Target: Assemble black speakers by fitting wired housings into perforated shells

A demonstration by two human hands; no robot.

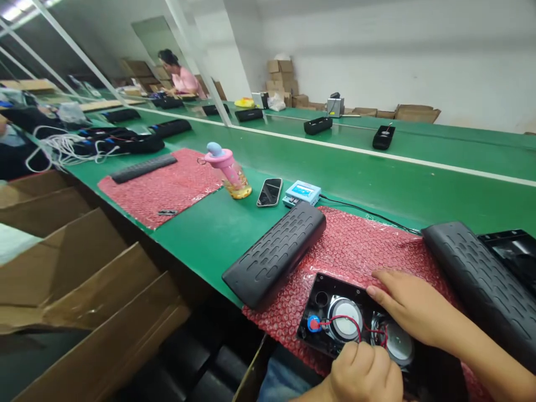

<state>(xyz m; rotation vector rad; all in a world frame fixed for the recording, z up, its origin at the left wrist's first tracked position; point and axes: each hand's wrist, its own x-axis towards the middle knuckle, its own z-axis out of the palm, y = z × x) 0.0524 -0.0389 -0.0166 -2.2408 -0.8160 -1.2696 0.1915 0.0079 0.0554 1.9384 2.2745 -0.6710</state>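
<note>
An open black speaker housing (309, 329) lies on red bubble wrap (355, 237) in front of me. Two round speaker drivers (345, 318) sit in it, with red wires (341, 317) and a blue-and-red round part (314, 324). My left hand (366, 371) is closed in a fist over the near side, where the red wires run; what its fingers hold is hidden. My right hand (410, 307) grips the far edge, thumb by the rim and fingers beyond it. Black speaker grilles lie on both sides, one left (276, 251) and one right (481, 273).
Beyond the wrap are a light-blue device (302, 193) with a black cable, a phone (269, 192) and a pink-lidded bottle (228, 173). Cardboard boxes (84, 279) stand at lower left. More housings (318, 125) are on the green bench's far side. A person (182, 78) sits far back.
</note>
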